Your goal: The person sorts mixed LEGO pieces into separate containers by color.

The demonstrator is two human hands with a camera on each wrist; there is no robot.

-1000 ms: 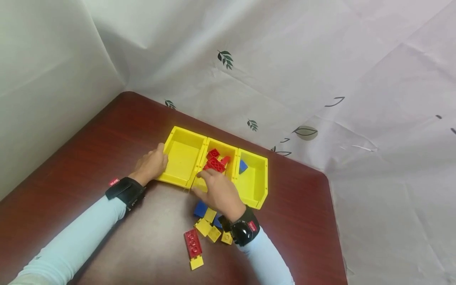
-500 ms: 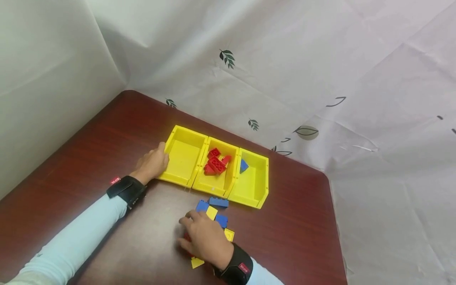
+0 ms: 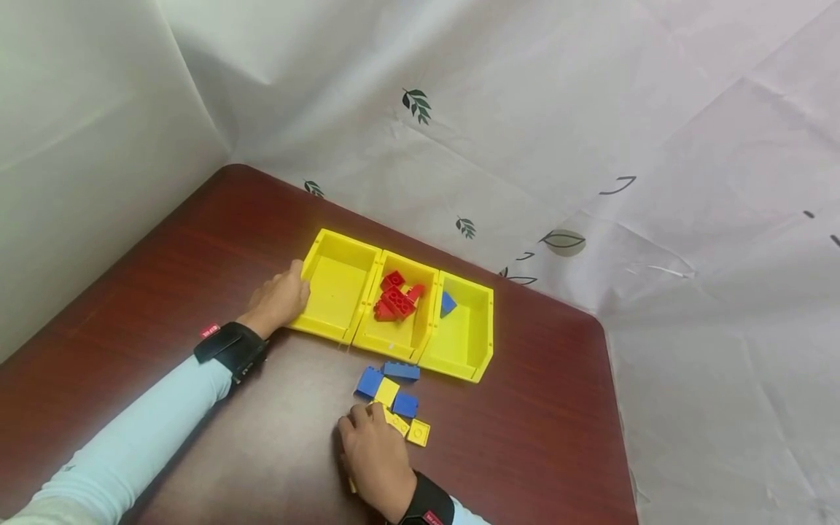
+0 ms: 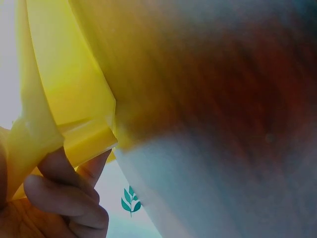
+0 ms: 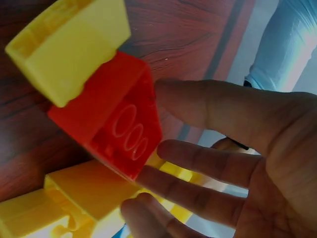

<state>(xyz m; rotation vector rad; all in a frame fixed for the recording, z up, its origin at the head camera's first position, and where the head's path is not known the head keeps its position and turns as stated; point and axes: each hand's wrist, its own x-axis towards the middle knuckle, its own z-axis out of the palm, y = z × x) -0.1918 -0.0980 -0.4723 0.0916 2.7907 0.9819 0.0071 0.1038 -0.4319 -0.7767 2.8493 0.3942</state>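
Observation:
My left hand (image 3: 278,297) grips the left wall of a yellow three-compartment bin (image 3: 333,295); in the left wrist view its fingers (image 4: 67,201) curl round the yellow edge. My right hand (image 3: 377,456) is low over the table's front. Below it, largely hidden in the head view, lies a red building brick (image 5: 111,116) joined to a yellow brick (image 5: 74,52). In the right wrist view the thumb and fairly straight fingers (image 5: 210,156) spread at the red brick's near end, tips right at its edges. Hollow undersides with rings show on it.
Just beyond the right hand lie blue bricks (image 3: 400,371) and yellow bricks (image 3: 418,432), close to the bin's front edge. Several red bricks (image 3: 397,300) sit in the middle compartment, a blue brick (image 3: 448,303) in the right one. A white patterned sheet (image 3: 525,146) hangs behind the table.
My right hand has come back from over the middle compartment to the red-and-yellow bricks near the front, shifting slightly lower in the last half second. The left hand keeps its grip on the bin.

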